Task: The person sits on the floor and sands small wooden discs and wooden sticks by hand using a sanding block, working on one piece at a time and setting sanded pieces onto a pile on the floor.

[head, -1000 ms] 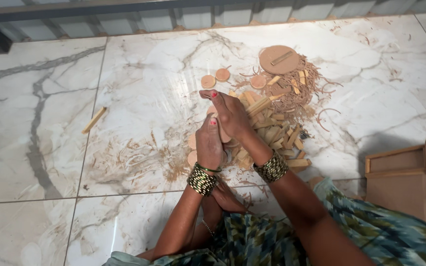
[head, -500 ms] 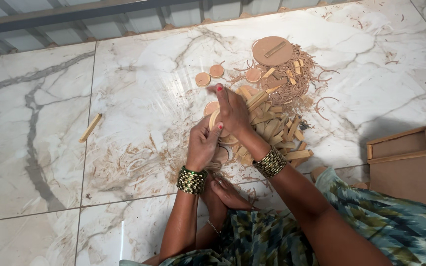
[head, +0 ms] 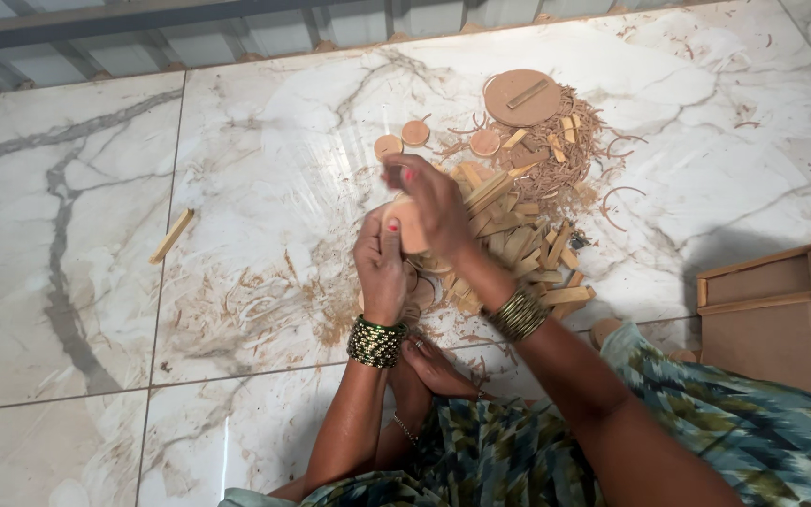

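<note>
Two hands gripping one round wooden disc, left hand, right hand, heap of wooden sticks just beside, marble floor.

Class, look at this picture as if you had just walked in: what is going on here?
A person sits on a marble floor and holds a small round wooden disc between both hands: the left hand grips it from below, the right hand from above. Beside the hands lies a pile of wooden sticks, with shavings, a few smaller discs and a large disc beyond. A lone stick lies off to the left, wooden boxes to the right.
</note>
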Demonstrator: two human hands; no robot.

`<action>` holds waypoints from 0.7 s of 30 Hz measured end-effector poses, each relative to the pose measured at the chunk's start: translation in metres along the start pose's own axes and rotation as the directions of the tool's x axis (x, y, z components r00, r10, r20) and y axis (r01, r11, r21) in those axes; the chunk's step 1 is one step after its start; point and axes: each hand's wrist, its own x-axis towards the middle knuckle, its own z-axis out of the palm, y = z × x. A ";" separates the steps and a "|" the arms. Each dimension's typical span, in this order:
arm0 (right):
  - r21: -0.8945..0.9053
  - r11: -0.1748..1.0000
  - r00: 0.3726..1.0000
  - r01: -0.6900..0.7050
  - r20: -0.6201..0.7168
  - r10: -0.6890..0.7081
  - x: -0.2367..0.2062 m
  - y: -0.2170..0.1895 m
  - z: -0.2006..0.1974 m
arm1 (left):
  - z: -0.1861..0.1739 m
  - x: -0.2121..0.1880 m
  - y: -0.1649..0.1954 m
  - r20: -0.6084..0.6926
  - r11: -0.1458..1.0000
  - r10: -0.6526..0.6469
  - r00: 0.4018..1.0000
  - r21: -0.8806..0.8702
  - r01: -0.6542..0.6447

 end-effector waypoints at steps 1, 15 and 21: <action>-0.145 0.974 0.973 0.174 -0.130 -0.193 -0.012 -0.005 0.013 | 0.001 0.003 -0.002 -0.065 1.000 -0.002 0.998 -0.019 0.001; -0.209 0.916 0.928 0.341 -0.077 -0.363 -0.010 0.017 0.023 | 0.012 -0.002 -0.007 -0.147 0.994 0.099 0.984 0.061 -0.091; 0.086 0.996 0.998 -0.007 -0.069 0.013 -0.012 0.014 0.030 | 0.004 -0.007 -0.009 -0.177 0.995 -0.101 0.979 -0.001 0.102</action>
